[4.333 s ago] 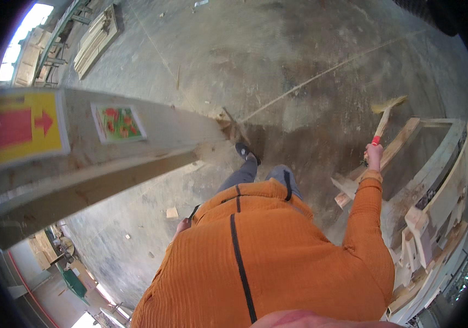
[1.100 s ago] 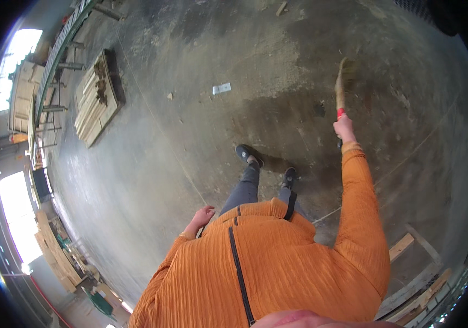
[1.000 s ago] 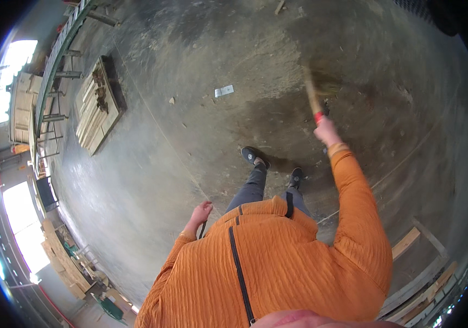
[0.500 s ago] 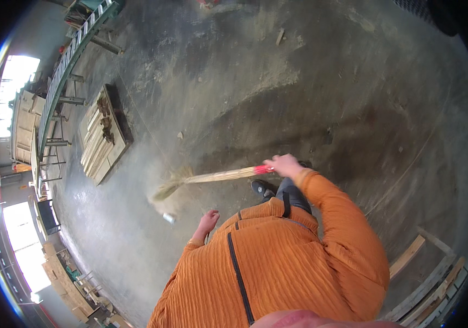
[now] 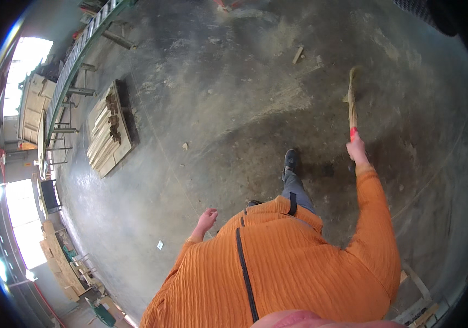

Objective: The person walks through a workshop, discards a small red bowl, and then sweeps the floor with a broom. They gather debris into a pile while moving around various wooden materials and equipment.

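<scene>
Broom head (image 5: 351, 82) blurred at one o'clock, right hand (image 5: 357, 150) closed round its handle, arm outstretched, left hand (image 5: 208, 218) empty, loosely open at the side, concrete floor (image 5: 217, 109) dusty.

floor: grey concrete floor (image 5: 217, 126), dusty, darker patch near the middle | stack: pale wooden boards (image 5: 107, 131) piled at left, well apart from the rest | scrap: small wood offcut (image 5: 298, 54) lying up top | scrap: white paper bit (image 5: 160, 245) low left
</scene>
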{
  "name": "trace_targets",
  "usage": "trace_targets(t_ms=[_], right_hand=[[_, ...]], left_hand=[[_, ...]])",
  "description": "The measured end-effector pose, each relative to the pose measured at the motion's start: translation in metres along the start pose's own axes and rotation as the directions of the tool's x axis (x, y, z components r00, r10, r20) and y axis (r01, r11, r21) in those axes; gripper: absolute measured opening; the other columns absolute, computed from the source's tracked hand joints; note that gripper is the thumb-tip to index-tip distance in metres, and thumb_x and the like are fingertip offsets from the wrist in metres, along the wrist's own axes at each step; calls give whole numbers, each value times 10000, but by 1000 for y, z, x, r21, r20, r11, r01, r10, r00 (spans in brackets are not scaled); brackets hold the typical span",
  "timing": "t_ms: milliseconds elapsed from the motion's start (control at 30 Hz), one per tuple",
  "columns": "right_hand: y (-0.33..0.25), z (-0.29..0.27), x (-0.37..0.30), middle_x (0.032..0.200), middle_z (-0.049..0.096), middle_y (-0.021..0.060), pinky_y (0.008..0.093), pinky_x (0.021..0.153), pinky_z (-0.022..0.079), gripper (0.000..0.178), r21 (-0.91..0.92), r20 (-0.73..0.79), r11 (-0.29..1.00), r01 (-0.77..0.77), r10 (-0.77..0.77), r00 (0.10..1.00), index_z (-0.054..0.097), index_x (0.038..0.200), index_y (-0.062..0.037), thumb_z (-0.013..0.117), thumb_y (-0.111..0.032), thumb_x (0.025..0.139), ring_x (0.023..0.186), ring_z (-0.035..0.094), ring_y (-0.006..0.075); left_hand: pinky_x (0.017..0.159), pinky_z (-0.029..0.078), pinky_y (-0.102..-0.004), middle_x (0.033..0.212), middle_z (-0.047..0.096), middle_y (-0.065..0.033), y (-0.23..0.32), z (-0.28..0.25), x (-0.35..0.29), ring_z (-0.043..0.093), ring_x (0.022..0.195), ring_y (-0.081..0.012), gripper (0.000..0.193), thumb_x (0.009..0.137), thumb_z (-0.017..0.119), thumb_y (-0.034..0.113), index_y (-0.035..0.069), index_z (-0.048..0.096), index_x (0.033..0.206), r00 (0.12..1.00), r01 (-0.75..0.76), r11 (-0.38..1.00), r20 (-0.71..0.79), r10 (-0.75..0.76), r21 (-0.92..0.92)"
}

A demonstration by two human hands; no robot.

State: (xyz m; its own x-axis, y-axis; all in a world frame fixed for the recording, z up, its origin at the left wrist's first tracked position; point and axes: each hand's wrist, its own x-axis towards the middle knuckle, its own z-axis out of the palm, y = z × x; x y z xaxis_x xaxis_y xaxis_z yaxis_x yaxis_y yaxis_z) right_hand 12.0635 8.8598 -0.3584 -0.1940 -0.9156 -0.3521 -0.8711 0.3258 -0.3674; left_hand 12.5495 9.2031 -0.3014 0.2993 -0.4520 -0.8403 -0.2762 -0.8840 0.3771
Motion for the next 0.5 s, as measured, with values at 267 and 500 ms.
trace_targets(t_ms=[267, 500], right_hand=[[-113, 102, -17, 907, 571, 259, 447, 745, 456, 389, -26, 585, 944, 330, -253, 770, 466, 1061, -6, 514, -94, 685, 875, 565, 378], [-240, 120, -27, 893, 604, 158, 413, 667, 480, 504, 180, 750, 603, 777, -595, 288, 436, 1201, -196, 534, -93, 718, 815, 598, 309]], left_hand=[[642, 473, -293, 932, 619, -105, 75, 37, 9, 600, 771, -172, 351, 815, 511, 278, 66, 520, 1094, 998, -30, 996, 57, 25, 90], [660, 482, -303, 868, 626, -109, 113, 4, 53, 602, 717, -176, 331, 804, 510, 258, 73, 539, 1077, 990, -139, 974, 32, 135, 177]])
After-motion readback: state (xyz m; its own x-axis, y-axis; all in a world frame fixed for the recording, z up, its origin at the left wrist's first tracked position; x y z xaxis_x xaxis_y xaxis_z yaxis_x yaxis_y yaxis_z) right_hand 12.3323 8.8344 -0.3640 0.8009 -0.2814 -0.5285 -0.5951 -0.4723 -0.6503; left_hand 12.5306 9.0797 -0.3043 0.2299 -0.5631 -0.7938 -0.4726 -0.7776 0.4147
